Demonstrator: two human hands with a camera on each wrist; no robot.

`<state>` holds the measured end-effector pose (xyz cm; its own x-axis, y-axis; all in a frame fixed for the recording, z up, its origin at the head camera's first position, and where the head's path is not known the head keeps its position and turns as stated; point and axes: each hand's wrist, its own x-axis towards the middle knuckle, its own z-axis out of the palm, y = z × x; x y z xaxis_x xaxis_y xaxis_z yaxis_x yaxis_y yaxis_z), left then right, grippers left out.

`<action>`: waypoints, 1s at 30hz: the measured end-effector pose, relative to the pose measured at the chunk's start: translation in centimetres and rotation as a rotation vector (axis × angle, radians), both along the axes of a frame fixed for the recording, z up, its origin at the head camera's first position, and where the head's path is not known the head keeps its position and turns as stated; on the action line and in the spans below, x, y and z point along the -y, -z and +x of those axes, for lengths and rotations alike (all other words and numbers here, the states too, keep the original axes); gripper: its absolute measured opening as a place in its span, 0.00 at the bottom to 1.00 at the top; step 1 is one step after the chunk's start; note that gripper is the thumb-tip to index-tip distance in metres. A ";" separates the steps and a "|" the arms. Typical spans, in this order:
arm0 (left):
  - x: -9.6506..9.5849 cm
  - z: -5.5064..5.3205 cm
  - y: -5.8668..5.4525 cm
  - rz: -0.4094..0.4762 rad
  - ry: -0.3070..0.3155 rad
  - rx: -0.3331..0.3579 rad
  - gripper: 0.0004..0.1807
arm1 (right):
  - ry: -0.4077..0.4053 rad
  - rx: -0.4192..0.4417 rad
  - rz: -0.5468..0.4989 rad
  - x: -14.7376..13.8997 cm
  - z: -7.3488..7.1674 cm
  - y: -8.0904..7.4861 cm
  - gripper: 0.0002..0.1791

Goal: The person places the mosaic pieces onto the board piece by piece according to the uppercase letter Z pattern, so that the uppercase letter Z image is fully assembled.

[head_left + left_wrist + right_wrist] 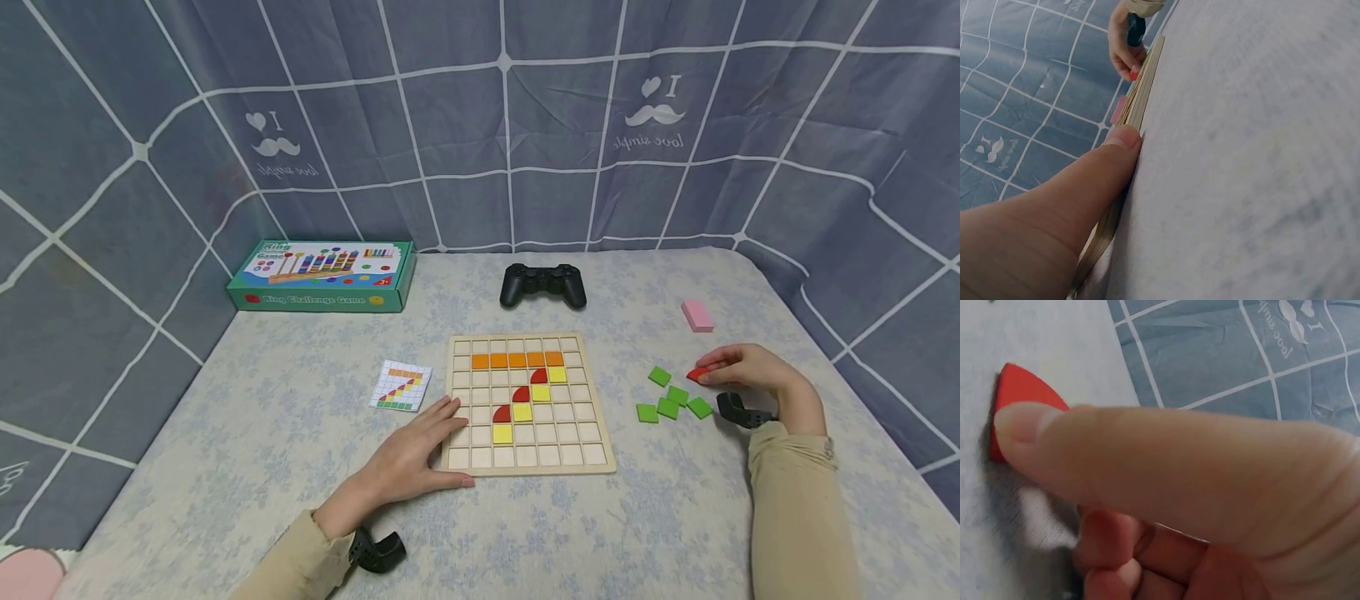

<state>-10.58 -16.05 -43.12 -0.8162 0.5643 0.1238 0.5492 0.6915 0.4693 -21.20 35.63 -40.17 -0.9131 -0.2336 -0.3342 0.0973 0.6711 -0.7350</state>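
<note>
A wooden grid board (528, 463) lies on the table. Its cells hold a row of orange squares (517, 360), a diagonal of yellow squares (521, 412) and red quarter-circle pieces (521, 394). My left hand (408, 454) rests at the board's front left corner, fingers fairly straight over the left border. In the left wrist view the thumb (1094, 172) lies against the board's front edge. At the right, my right hand (750, 368) pinches a red quarter-circle piece (1025, 384). The thumb covers part of it. Several green squares (677, 396) lie beside that hand.
A pattern card (401, 385) showing a coloured figure lies left of the board. Behind the board sits a black game controller (543, 285). A pink block (697, 317) lies beyond the right hand, and a green game box (322, 279) stands at the back left.
</note>
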 end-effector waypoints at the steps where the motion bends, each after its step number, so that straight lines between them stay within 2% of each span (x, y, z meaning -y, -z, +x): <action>1: 0.0 0.0 0.0 -0.001 -0.001 0.001 0.45 | -0.013 0.001 -0.001 0.1 0.0 -0.2 0.25; 7: 0.0 0.1 -0.1 -0.001 -0.005 0.014 0.45 | -0.075 -0.022 0.038 0.9 -0.1 -1.8 0.20; 14: -0.2 0.0 -0.1 0.003 0.008 0.020 0.45 | -0.156 -0.133 0.031 3.9 -0.3 -3.6 0.16; 19: -0.2 0.0 -0.1 0.004 0.011 0.021 0.45 | -0.256 -0.157 -0.039 7.5 -0.8 -4.4 0.16; 25: -0.1 0.0 0.0 0.005 0.006 0.021 0.46 | -0.430 -0.110 -0.184 12.8 -1.7 -4.7 0.13; 30: 0.0 0.0 0.0 0.001 0.000 0.015 0.46 | -0.557 -0.080 -0.224 18.0 -1.7 -5.0 0.12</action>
<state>-10.57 -16.07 -43.11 -0.8181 0.5641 0.1117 0.5418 0.6911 0.4784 -22.88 17.61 -35.19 -0.6535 -0.7405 -0.1570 -0.2856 0.4332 -0.8548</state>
